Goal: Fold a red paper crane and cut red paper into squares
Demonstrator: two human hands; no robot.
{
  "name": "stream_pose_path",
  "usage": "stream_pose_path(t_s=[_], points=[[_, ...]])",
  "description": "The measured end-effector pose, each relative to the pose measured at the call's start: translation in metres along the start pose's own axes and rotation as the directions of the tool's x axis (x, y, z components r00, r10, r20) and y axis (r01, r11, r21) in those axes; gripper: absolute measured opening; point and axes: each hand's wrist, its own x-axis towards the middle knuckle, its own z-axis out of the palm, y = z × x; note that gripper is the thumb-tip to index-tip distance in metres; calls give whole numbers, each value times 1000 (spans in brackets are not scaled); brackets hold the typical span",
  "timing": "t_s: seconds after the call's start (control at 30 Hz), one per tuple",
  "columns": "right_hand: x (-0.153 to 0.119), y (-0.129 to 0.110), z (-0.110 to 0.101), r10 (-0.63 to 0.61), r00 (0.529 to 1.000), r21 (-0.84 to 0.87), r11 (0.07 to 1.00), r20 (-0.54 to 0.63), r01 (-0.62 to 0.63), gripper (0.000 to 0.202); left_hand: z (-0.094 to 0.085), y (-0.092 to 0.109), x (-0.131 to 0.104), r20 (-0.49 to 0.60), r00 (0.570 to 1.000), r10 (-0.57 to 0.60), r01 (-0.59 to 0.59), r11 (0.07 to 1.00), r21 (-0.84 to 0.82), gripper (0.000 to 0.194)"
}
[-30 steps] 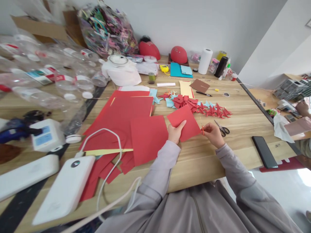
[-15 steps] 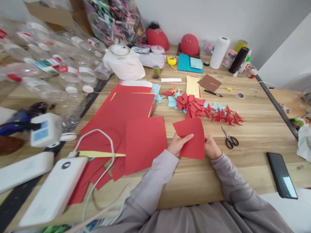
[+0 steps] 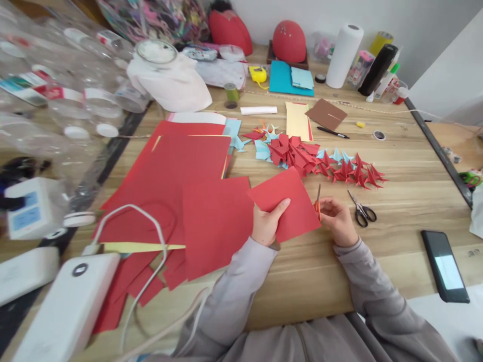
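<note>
My left hand pinches a square of red paper, thumb lying on top and fingers beneath. Orange-handled scissors are in my right hand, at the paper's right edge, their tip pointing away from me. Whether the blades touch the paper I cannot tell. To the right of that hand lies a black-handled pair of scissors. Left of the held square rests a larger red sheet, partly over a stack of red sheets. Beyond my hands are folded red paper cranes, with light blue ones among them.
Clear plastic bottles crowd the left side. A white power bank with a looping cable sits near front left. A phone lies at right. Brown paper, a pen and a paper roll are farther back.
The red square has turned and tilted in my left hand. At its right edge, the orange scissors now show in my right hand, which has come slightly away. The whole view has shifted.
</note>
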Motion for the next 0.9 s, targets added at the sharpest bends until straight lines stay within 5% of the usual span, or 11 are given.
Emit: stream_pose_path(t_s=[0.33, 0.63, 0.9], points=[[-7, -7, -2, -276, 961, -467, 848, 12, 250, 25, -8, -1, 2, -21, 991, 130, -127, 986, 106, 34], [-6, -5, -2, -392, 920, -658, 689, 13, 303, 23, -7, 0, -1, -9, 984, 178, -173, 966, 192, 30], [-7, -3, 0, -441, 897, -689, 651, -4, 317, 19, -8, -6, -2, 15, 994, 112, -113, 982, 153, 33]])
